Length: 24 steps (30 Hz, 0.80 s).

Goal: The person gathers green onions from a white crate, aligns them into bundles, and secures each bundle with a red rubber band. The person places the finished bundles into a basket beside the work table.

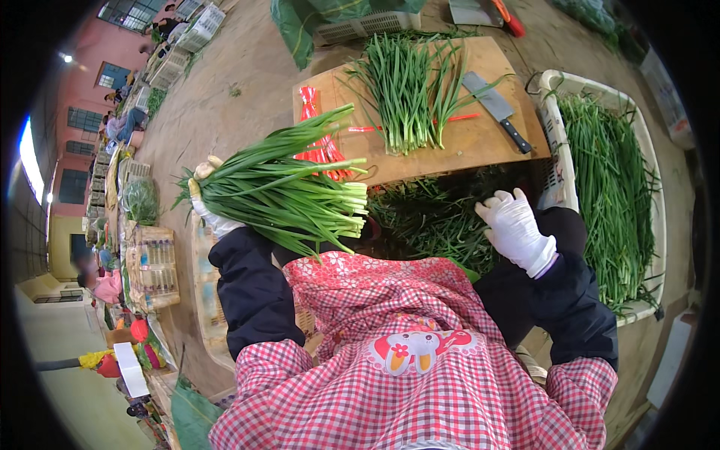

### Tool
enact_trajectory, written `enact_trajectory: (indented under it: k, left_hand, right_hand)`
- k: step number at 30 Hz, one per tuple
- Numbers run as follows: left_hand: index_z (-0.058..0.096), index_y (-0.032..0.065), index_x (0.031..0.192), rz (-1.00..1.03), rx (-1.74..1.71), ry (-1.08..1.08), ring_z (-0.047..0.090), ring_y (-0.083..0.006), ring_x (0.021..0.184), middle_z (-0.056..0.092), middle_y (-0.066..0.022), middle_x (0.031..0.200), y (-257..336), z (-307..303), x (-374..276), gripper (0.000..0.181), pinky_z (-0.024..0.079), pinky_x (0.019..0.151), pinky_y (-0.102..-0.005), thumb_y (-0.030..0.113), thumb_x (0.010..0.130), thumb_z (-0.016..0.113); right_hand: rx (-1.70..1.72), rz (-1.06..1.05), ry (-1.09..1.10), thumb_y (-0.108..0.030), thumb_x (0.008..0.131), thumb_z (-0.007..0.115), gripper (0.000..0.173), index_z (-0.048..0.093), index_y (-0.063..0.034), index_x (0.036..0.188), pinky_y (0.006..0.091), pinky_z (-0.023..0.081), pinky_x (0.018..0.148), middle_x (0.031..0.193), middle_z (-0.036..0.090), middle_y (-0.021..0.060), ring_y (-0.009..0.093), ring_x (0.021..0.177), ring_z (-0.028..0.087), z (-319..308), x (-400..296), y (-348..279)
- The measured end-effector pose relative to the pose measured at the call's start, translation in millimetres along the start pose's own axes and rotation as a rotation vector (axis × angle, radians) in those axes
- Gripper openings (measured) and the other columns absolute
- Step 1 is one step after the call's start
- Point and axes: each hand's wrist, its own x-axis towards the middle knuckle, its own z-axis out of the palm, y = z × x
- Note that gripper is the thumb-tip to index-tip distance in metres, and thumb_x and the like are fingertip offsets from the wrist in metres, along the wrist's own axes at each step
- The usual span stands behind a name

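My left hand (209,194), in a whitish glove with bare-looking fingertips, grips a thick bunch of long green leafy stalks (281,188) by the leaf end; their pale cut ends point right. My right hand (511,228), in a white glove, is raised over my right knee with fingers apart and nothing in it. In front, on a wooden board (349,81), lie more green stalks (408,95), a cleaver (495,107) with a black handle, a bundle of red ties (323,146) and a loose red tie (461,117).
A white plastic crate (574,169) full of green stalks stands at my right. Loose leaves (433,225) lie in the dark space below the board. At the left are stacked crates (151,264); people sit farther off. A dustpan (476,12) lies beyond the board.
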Motion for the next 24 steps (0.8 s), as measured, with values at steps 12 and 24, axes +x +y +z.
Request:
enact_trajectory:
  k: [12, 24]
  left_hand:
    - [0.059, 0.0024, 0.088, -0.024, 0.106, -0.065, 0.054, -0.024, 0.109, 0.06, -0.0056, 0.091, -27, 18, 2, 0.03, 0.042, 0.098, -0.0454, 0.029, 0.096, 0.046]
    - [0.058, 0.0019, 0.093, -0.127, -0.187, 0.151, 0.048, -0.0344, 0.117, 0.059, -0.018, 0.112, 21, -48, 2, 0.032, 0.035, 0.101, -0.0566, 0.028, 0.09, 0.041]
  right_hand:
    - [1.919, 0.321, -0.038, -0.017, 0.084, 0.065, 0.017, 0.067, -0.0002, 0.082, 0.0247, 0.044, 0.061, 0.068, 0.063, 0.0033, 0.009, 0.061, 0.055, -4, 81, -102]
    - [0.062, 0.137, -0.091, -0.027, 0.075, 0.068, 0.028, 0.062, -0.0055, 0.092, 0.0354, 0.044, 0.073, 0.082, 0.06, 0.0076, 0.025, 0.078, 0.058, 13, 4, 12]
